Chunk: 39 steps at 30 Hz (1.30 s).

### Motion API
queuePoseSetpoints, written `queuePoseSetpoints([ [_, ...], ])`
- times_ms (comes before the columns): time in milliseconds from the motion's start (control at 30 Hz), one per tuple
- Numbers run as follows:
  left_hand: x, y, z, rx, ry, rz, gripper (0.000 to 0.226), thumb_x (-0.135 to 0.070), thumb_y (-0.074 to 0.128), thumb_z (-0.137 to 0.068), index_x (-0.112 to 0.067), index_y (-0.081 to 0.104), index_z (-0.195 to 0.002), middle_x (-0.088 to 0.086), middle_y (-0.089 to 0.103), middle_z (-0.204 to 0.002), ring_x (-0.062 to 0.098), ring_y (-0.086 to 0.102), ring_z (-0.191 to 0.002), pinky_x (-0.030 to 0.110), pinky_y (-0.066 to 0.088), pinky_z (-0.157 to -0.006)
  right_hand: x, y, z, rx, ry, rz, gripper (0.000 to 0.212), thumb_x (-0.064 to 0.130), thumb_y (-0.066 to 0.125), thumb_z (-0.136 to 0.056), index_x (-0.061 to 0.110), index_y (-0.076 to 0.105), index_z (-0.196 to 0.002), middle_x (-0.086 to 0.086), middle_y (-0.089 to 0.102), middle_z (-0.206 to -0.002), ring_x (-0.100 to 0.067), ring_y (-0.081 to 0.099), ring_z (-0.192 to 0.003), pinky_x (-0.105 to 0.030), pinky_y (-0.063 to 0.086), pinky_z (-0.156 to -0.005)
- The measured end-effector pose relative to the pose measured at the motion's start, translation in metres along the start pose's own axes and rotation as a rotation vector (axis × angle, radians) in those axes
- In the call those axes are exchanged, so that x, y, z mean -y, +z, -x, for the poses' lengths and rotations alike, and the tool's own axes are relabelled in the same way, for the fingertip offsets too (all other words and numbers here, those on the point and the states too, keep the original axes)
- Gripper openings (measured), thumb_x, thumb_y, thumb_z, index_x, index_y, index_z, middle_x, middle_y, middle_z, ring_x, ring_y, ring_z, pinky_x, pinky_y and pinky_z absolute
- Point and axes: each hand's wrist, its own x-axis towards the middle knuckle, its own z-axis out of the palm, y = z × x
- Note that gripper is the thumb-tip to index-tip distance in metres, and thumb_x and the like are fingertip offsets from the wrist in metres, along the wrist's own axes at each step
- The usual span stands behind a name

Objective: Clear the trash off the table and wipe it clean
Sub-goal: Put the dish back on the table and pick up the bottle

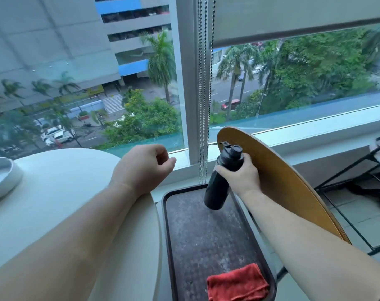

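Observation:
My right hand [241, 175] grips a black spray bottle [222, 179] by its neck and holds it tilted above the far end of a dark tray [206, 235]. A folded red cloth [238, 283] lies on the tray's near end. My left hand [144, 168] hovers over the far edge of the round white table [65, 203], fingers loosely curled, holding nothing.
A white bowl [2, 177] sits at the table's left edge. A round wooden chair back [278, 179] stands right of the tray. A black metal frame [358, 170] is at the far right. Blind chains [204, 94] hang along the window frame ahead.

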Motion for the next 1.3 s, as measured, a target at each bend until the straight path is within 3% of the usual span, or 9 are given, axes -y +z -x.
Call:
queuePoseSetpoints([
  [100,-0.003,-0.005,0.007,-0.046,0.035,0.083,0.024,-0.044,0.068,-0.092,-0.025,0.066,-0.077,-0.011,0.066,-0.069,0.007,0.060,-0.065,0.035,0.056,-0.064,0.032,-0.026,0.010,-0.022,-0.067,-0.083,0.052,0.062,0.079,-0.065,0.036,0.062,-0.107,0.016,0.069,-0.100,-0.013,0.068,-0.095,-0.035,0.054,-0.086],
  [367,-0.026,-0.010,0.045,-0.027,0.082,0.395,0.027,-0.049,0.060,-0.089,-0.026,0.076,-0.092,-0.012,0.075,-0.082,0.011,0.069,-0.075,0.040,0.059,-0.076,0.126,-0.083,0.045,-0.020,-0.278,-0.413,0.055,0.070,0.073,-0.067,0.027,0.077,-0.101,0.013,0.078,-0.092,-0.004,0.073,-0.088,-0.024,0.055,-0.078],
  [533,-0.074,-0.013,0.086,0.084,0.101,0.646,0.042,-0.054,0.042,-0.097,-0.026,0.062,-0.121,-0.011,0.071,-0.100,0.006,0.066,-0.094,0.038,0.054,-0.088,0.168,-0.092,0.065,0.082,-0.243,-0.495,0.070,0.083,0.081,-0.061,0.021,0.078,-0.095,0.001,0.080,-0.094,-0.021,0.076,-0.094,-0.051,0.061,-0.095],
  [733,-0.063,-0.049,0.120,-0.013,0.001,0.883,0.067,-0.082,0.051,-0.079,-0.029,0.054,-0.121,-0.006,0.072,-0.102,0.006,0.070,-0.093,0.038,0.057,-0.088,0.222,-0.057,0.121,0.165,-0.230,-0.522,0.089,0.098,0.060,-0.065,0.026,0.075,-0.114,0.002,0.079,-0.109,-0.021,0.075,-0.106,-0.052,0.056,-0.101],
  [833,-0.030,-0.075,0.137,-0.021,-0.021,1.024,0.065,-0.072,0.068,-0.074,-0.032,0.057,-0.125,-0.005,0.076,-0.108,0.013,0.074,-0.101,0.039,0.060,-0.090,0.247,-0.035,0.157,0.264,-0.303,-0.473,0.078,0.094,0.046,-0.080,0.031,0.074,-0.117,0.004,0.079,-0.111,-0.017,0.074,-0.107,-0.048,0.056,-0.100],
  [967,0.025,-0.115,0.163,0.056,-0.076,1.319,0.057,-0.048,0.071,-0.087,-0.017,0.057,-0.133,0.008,0.075,-0.113,0.024,0.073,-0.102,0.037,0.060,-0.084,0.264,-0.017,0.201,0.301,-0.356,-0.411,0.070,0.081,0.032,-0.089,0.029,0.070,-0.116,-0.007,0.071,-0.113,-0.019,0.064,-0.094,-0.039,0.052,-0.077],
  [1067,0.072,-0.144,0.185,0.120,-0.142,1.536,0.077,-0.048,0.072,-0.080,-0.007,0.052,-0.142,0.021,0.067,-0.124,0.032,0.067,-0.110,0.048,0.055,-0.099,0.260,0.000,0.228,0.365,-0.317,-0.419,0.063,0.073,0.040,-0.092,0.022,0.069,-0.114,-0.016,0.067,-0.115,-0.023,0.063,-0.092,-0.041,0.054,-0.076],
  [1167,0.115,-0.171,0.203,0.108,-0.179,1.648,0.095,-0.051,0.080,-0.071,0.000,0.050,-0.146,0.022,0.069,-0.119,0.033,0.069,-0.106,0.044,0.059,-0.093,0.251,0.024,0.262,0.474,-0.257,-0.393,0.057,0.060,0.052,-0.088,0.012,0.069,-0.113,-0.018,0.069,-0.111,-0.025,0.068,-0.089,-0.038,0.059,-0.073],
  [1300,0.155,-0.194,0.213,0.066,-0.103,1.666,0.115,-0.060,0.096,-0.054,0.003,0.054,-0.140,0.024,0.067,-0.115,0.036,0.068,-0.101,0.052,0.056,-0.095,0.235,0.064,0.307,0.652,-0.279,-0.302,0.050,0.053,0.079,-0.083,0.016,0.070,-0.117,-0.013,0.074,-0.113,-0.023,0.074,-0.103,-0.044,0.064,-0.089],
])
